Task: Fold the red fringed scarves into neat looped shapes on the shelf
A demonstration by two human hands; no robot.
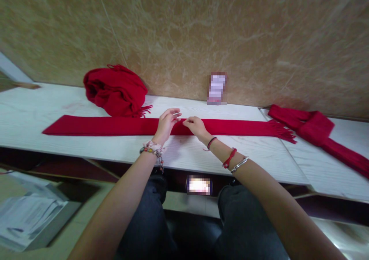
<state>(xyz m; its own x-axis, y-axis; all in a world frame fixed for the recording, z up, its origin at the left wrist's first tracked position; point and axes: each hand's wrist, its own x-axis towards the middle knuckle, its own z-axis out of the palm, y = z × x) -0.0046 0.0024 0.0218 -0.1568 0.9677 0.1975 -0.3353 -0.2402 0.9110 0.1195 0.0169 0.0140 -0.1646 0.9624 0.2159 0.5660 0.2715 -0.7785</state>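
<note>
A long red scarf (121, 126) lies flat in a narrow folded strip along the white table, its fringed end to the right. My left hand (166, 124) hovers over the strip's middle, fingers loosely bent and apart, with nothing visible in them. Just to its right, my right hand (196, 126) is over the same strip with thumb and fingertips pinched together. Whatever is in that pinch, if anything, is too small to make out. Whether either hand touches the cloth is unclear.
A bunched red scarf (115, 90) sits behind the strip at left. Another folded red scarf (317, 131) lies at right. A blurred-out object (217, 89) leans against the marble-patterned wall (178, 37). An open box of papers (31, 221) stands low at left.
</note>
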